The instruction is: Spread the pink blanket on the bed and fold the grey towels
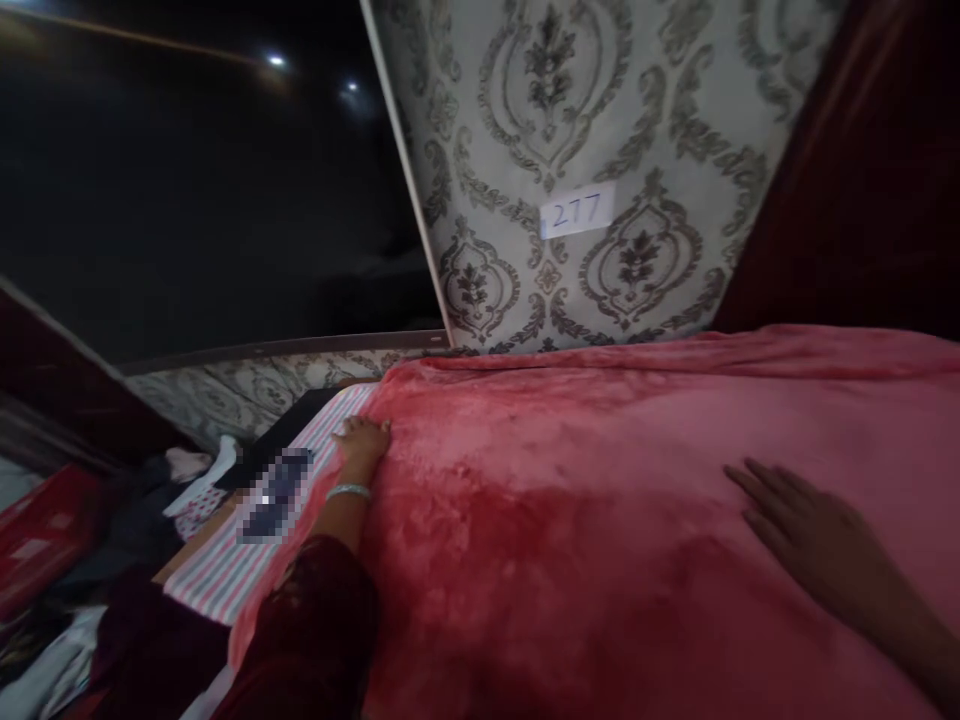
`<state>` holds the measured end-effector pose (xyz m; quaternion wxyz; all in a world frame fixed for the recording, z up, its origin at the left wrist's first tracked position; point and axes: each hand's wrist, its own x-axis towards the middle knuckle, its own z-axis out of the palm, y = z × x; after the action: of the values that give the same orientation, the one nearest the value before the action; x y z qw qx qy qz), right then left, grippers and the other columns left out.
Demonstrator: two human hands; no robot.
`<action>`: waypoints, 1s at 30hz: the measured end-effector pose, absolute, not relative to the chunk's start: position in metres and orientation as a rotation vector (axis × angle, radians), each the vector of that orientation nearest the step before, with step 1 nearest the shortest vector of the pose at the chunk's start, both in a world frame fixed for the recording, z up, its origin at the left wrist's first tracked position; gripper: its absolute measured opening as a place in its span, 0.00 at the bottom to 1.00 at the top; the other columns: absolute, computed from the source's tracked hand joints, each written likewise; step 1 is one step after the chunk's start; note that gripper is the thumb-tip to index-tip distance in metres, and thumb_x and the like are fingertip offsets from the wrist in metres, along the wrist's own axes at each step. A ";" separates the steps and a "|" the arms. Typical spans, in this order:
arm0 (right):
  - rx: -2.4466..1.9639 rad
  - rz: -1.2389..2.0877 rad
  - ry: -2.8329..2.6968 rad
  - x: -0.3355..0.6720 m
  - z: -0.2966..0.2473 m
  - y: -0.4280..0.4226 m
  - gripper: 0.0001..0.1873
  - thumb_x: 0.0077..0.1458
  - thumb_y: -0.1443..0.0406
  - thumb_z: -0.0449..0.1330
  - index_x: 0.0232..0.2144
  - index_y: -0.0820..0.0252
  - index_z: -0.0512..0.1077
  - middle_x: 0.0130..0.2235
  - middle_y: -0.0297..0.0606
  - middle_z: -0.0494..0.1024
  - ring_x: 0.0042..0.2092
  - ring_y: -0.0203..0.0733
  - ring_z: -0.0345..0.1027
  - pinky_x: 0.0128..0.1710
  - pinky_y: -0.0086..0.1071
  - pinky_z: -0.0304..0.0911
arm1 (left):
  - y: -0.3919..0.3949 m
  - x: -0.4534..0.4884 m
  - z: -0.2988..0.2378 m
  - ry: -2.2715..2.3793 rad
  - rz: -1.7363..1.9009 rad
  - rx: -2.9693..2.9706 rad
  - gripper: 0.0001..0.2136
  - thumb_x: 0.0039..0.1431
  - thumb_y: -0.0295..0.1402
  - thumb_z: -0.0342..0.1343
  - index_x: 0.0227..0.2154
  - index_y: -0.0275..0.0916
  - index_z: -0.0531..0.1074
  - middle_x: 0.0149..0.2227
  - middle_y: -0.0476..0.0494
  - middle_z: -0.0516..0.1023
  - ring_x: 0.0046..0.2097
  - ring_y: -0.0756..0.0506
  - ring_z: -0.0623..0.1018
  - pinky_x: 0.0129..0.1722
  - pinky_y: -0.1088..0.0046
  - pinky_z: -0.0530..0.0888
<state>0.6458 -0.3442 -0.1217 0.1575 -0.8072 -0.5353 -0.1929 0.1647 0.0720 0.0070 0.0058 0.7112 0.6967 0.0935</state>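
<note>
A plush pink-red blanket (525, 450) is spread over a wide flat surface in front of me. At its left edge lies my left hand (364, 440), palm down with fingers apart, beside a striped cloth (217, 575) that shows from under the blanket. A bracelet (349, 491) circles that wrist. To the right, my right hand (810, 525) is stretched out flat over the blanket, its fingers extended and holding nothing. Whether its palm touches the fabric is hard to tell.
A large dark screen (210, 190) stands at the back left. Behind the blanket is a patterned wall (495, 130) with a paper label (577, 210) reading 277. A blurred dark object (276, 495) rests on the striped cloth. Clothes (199, 500) are piled at far left.
</note>
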 end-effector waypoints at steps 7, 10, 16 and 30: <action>-2.400 -0.426 -1.487 0.632 -0.094 -0.338 0.33 0.65 0.52 0.37 0.64 0.51 0.65 0.68 0.40 0.62 0.68 0.52 0.54 0.62 0.54 0.56 | -0.011 0.316 0.009 1.121 0.179 2.855 0.27 0.69 0.48 0.40 0.65 0.47 0.64 0.70 0.34 0.59 0.73 0.31 0.50 0.68 0.40 0.52; -2.410 -0.405 -1.496 0.631 -0.091 -0.339 0.31 0.66 0.54 0.38 0.65 0.51 0.64 0.68 0.40 0.62 0.68 0.52 0.53 0.63 0.55 0.55 | -0.074 0.396 0.003 0.595 0.019 2.975 0.29 0.67 0.52 0.45 0.68 0.51 0.58 0.73 0.44 0.52 0.73 0.37 0.50 0.70 0.49 0.50; -2.404 -0.400 -1.514 0.631 -0.089 -0.338 0.31 0.67 0.55 0.39 0.65 0.52 0.64 0.68 0.41 0.60 0.68 0.53 0.53 0.63 0.56 0.55 | -0.122 0.478 -0.017 0.283 -0.065 2.961 0.30 0.68 0.53 0.39 0.70 0.50 0.54 0.74 0.41 0.48 0.73 0.36 0.49 0.69 0.43 0.47; -2.491 -0.023 -1.446 0.631 -0.051 -0.329 0.30 0.66 0.58 0.45 0.67 0.57 0.62 0.68 0.45 0.59 0.69 0.54 0.52 0.65 0.56 0.51 | -0.057 0.381 -0.010 1.609 0.117 2.723 0.31 0.69 0.49 0.36 0.69 0.41 0.56 0.73 0.34 0.51 0.72 0.30 0.52 0.66 0.39 0.52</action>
<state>0.6311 -0.3285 -0.0508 0.1303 -0.8574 -0.4978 -0.0079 0.3812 -0.0566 -0.0098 -0.0119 0.8603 0.5083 0.0370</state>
